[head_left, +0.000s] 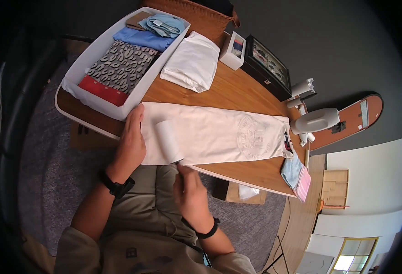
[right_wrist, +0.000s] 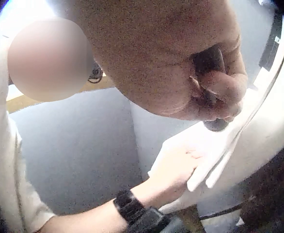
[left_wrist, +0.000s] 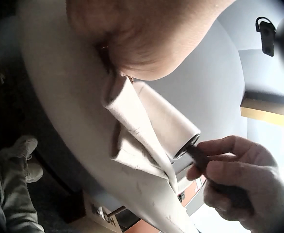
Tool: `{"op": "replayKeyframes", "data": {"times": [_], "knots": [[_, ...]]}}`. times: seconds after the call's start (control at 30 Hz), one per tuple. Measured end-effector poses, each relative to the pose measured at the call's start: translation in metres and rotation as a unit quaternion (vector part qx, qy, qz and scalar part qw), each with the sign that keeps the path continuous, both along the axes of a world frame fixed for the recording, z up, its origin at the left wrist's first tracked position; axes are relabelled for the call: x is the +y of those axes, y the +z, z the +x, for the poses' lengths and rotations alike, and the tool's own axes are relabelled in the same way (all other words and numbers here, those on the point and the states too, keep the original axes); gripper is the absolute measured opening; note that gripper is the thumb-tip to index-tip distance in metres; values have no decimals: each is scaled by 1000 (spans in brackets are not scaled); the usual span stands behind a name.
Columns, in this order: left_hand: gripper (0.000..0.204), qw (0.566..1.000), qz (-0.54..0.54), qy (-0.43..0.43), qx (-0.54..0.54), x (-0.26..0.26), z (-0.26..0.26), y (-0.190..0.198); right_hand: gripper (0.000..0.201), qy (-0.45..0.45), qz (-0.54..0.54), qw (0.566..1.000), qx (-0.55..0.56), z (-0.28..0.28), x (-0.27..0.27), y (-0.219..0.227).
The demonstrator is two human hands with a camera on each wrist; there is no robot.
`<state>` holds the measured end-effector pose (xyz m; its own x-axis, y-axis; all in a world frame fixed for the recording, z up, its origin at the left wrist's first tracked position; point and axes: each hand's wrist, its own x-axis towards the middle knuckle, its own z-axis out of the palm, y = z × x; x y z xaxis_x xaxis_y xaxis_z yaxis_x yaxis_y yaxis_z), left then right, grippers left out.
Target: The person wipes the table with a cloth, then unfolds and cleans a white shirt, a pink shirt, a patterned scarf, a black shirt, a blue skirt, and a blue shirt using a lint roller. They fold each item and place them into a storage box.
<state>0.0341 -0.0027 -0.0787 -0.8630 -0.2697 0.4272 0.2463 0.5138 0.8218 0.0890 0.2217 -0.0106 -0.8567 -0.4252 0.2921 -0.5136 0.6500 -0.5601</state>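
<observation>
1. Fingers of the person's right hand (head_left: 192,195) are curled round the dark handle (left_wrist: 197,154) of a white roller (head_left: 168,139), a firm grasp as I see it.
2. Straight ahead of those fingers, the roller points away from the body, slanting a little left, on or just over the pale shirt (head_left: 210,132).
3. Over at the hem sits the left hand (head_left: 132,142); I cannot tell whether its fingers pinch the cloth or merely touch it.
4. Crosswise is what counts, I'd judge: the shirt's long axis runs left to right along the table (head_left: 237,96), collar rightward, while the roller lies across it near the hem. The left hand is nearer that hem; most of the cloth stretches off to the right.
5. Beyond the shirt, a folded white garment (head_left: 191,61) lies beside a bin (head_left: 150,75) of folded clothes.
6. Farther back stand a black case (head_left: 269,66) and a brown basket (head_left: 201,16).
</observation>
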Motion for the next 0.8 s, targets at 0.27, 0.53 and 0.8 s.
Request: {"op": "replayKeyframes", "data": {"times": [0.27,0.53,0.8], "knots": [[71,1000,-20,2,11,-1,1,-1,40,16,-18,997,-71,18,-14,-11],[69,1000,1,-7,0,-1,0,-1,44,-5,-51,999,-12,7,-2,-5],[67,1000,-22,5,-9,-2,2,4,42,34,-20,997,-65,23,-17,-7]]}}
